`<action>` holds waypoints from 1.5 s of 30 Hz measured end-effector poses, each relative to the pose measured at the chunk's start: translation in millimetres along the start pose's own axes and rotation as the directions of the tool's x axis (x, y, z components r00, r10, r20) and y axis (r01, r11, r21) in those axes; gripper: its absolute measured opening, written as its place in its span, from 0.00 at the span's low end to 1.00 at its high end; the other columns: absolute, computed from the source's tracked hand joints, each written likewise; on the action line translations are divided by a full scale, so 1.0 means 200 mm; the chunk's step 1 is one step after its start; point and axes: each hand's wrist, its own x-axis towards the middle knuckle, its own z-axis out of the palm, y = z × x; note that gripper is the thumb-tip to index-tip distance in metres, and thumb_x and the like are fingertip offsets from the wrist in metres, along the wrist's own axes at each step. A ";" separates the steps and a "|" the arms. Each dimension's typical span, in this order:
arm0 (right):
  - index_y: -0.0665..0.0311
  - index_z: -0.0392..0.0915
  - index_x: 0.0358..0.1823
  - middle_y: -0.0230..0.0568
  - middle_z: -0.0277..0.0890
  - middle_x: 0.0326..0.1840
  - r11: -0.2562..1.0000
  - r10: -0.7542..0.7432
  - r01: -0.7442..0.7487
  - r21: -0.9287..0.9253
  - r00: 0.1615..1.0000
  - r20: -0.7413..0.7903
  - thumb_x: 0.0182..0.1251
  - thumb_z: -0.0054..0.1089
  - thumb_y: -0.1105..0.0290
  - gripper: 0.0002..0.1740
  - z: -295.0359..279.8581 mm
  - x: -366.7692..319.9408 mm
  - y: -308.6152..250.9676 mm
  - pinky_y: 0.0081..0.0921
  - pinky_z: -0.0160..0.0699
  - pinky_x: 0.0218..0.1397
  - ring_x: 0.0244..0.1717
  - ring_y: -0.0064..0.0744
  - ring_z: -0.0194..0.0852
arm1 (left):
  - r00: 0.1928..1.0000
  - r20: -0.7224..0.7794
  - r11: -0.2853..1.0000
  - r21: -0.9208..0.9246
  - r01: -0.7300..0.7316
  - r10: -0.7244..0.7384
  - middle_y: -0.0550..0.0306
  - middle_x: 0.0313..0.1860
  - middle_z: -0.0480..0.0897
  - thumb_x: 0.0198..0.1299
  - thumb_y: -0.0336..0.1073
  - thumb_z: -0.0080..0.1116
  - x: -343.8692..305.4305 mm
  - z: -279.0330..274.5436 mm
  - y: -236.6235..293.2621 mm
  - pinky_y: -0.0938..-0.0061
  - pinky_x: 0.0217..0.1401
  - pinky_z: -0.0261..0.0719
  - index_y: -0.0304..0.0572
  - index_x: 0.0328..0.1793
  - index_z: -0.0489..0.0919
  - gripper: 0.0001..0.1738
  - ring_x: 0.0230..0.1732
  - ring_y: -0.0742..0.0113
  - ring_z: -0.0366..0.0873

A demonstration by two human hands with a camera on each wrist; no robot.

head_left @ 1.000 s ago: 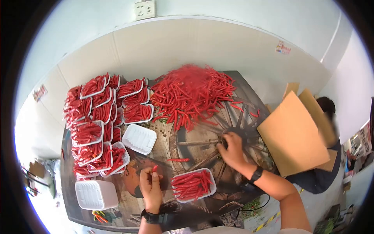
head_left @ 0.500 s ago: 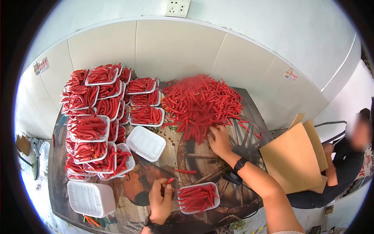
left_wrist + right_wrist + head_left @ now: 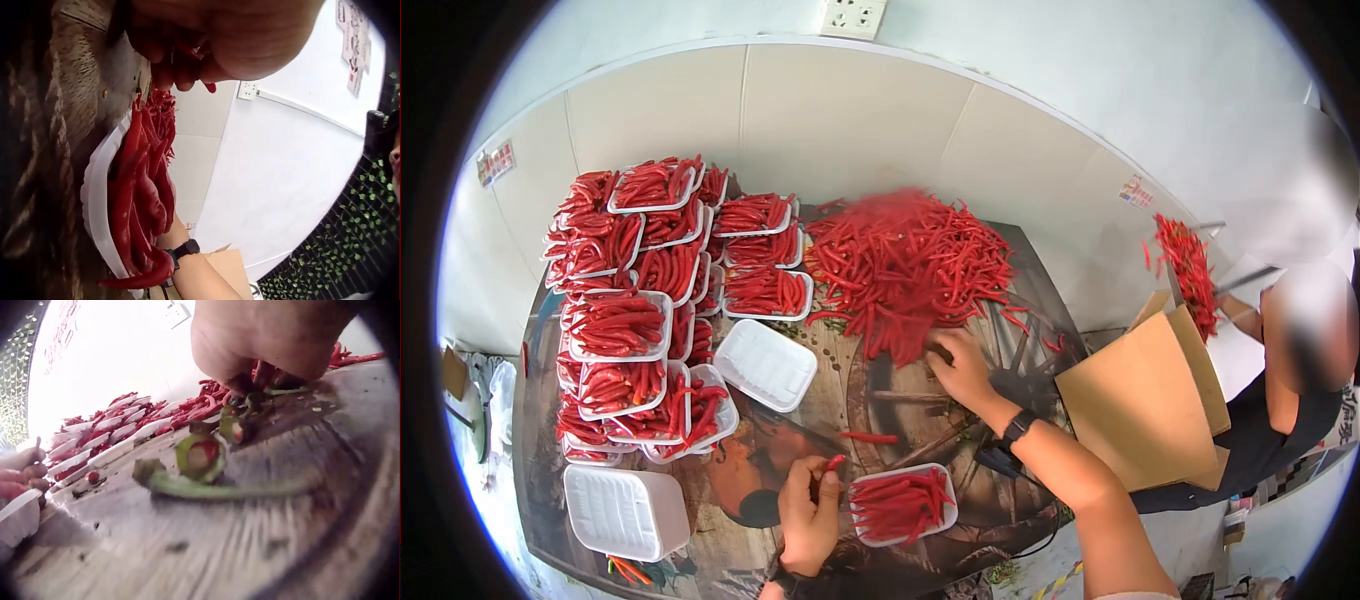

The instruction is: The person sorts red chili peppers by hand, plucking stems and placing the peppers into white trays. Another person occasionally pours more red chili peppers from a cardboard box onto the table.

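Note:
My left hand [image 3: 808,520] holds a short red chili pepper [image 3: 834,462] between thumb and fingers, just left of a white tray [image 3: 953,515] filled with red chilies. In the left wrist view, the chili's red tip [image 3: 211,87] pokes out below the fingers. At the front edge of a big heap of red chilies [image 3: 920,260], my right hand [image 3: 962,368] has its fingers curled down. Red shows between those fingers [image 3: 234,381] in the right wrist view, with cut green stems on the tabletop close by. One loose chili [image 3: 868,437] lies behind the filled tray.
Filled chili trays [image 3: 618,325] are stacked at the left. A bare white tray [image 3: 767,365] lies beside them, and a stack of nested trays [image 3: 625,510] stands at the front left. Right of the table, a person is behind a cardboard box [image 3: 1140,400], with chilies [image 3: 1185,265] above it.
My right hand has gone from the wheel picture up and left to the heap's front edge. My left hand still holds its chili. At the right, chilies now show above the box.

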 end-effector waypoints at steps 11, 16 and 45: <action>0.63 0.84 0.36 0.45 0.79 0.44 0.994 -0.078 0.068 0.085 0.990 0.118 0.57 0.73 0.64 0.11 -0.09 -0.08 -0.06 0.43 0.72 0.52 0.50 0.51 0.75 | 0.997 -0.011 0.997 0.014 -0.073 0.073 0.60 0.32 0.76 0.74 0.33 0.55 0.02 0.00 -0.06 0.76 0.38 0.75 0.35 0.50 0.75 0.07 0.33 0.72 0.79; 0.62 0.82 0.44 0.45 0.76 0.48 0.989 -0.116 0.102 0.105 0.984 0.136 0.57 0.74 0.65 0.16 -0.17 -0.31 -0.13 0.40 0.69 0.58 0.54 0.50 0.70 | 0.994 0.021 0.993 0.039 -0.109 0.109 0.60 0.33 0.77 0.74 0.32 0.54 0.03 -0.01 -0.09 0.76 0.38 0.75 0.35 0.50 0.75 0.07 0.34 0.72 0.79; 0.63 0.80 0.38 0.47 0.78 0.35 0.968 0.029 -0.056 0.244 0.993 0.111 0.63 0.66 0.67 0.08 -0.48 -0.80 -0.72 0.45 0.76 0.41 0.41 0.54 0.79 | 0.976 0.046 0.971 0.103 -0.215 0.211 0.64 0.36 0.77 0.71 0.28 0.58 -0.16 -0.21 0.02 0.80 0.38 0.74 0.36 0.51 0.78 0.07 0.37 0.79 0.74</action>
